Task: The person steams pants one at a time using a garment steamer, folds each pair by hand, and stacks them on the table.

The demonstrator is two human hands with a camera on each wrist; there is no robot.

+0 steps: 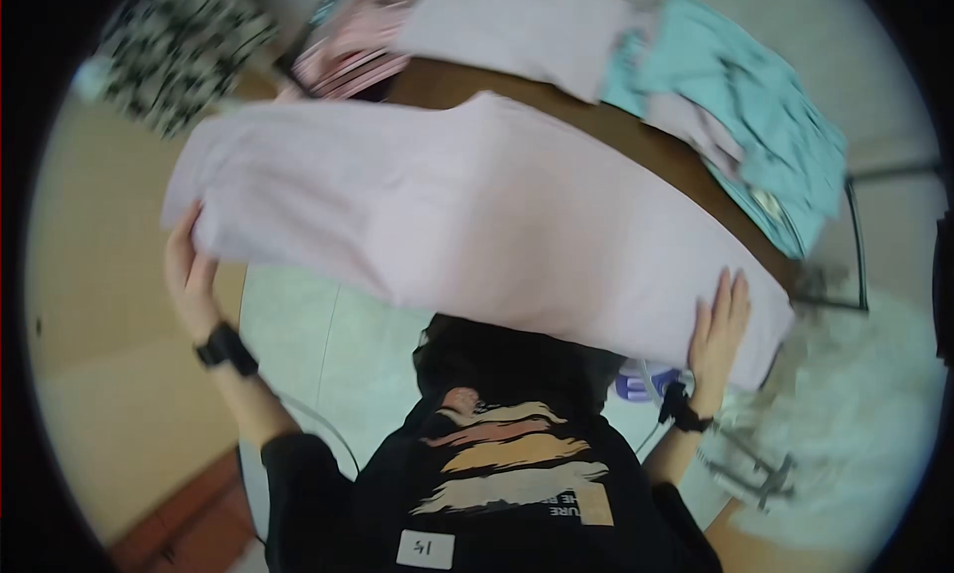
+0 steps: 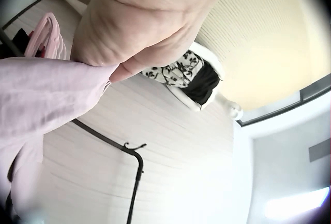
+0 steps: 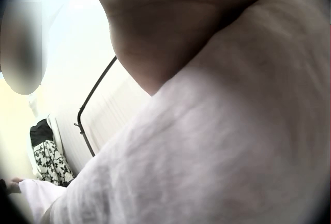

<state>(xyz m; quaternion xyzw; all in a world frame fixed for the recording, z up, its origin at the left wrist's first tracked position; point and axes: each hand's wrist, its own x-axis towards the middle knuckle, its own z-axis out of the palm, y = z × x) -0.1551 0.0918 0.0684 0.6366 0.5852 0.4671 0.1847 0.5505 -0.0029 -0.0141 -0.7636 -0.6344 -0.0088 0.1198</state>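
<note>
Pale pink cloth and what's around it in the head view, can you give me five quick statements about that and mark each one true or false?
1. The left hand holds one end of the pale pink cloth. True.
2. The pale pink cloth is bunched into a ball. False: it is stretched out lengthwise.
3. The right hand touches the pale pink cloth. True.
4. Teal cloth lies at the upper left. False: the teal cloth lies at the upper right.
5. The black shirt carries a printed design. True.

Shirt [image 1: 497,484] “URE”, tag [image 1: 425,550] seemingly “14”
</note>
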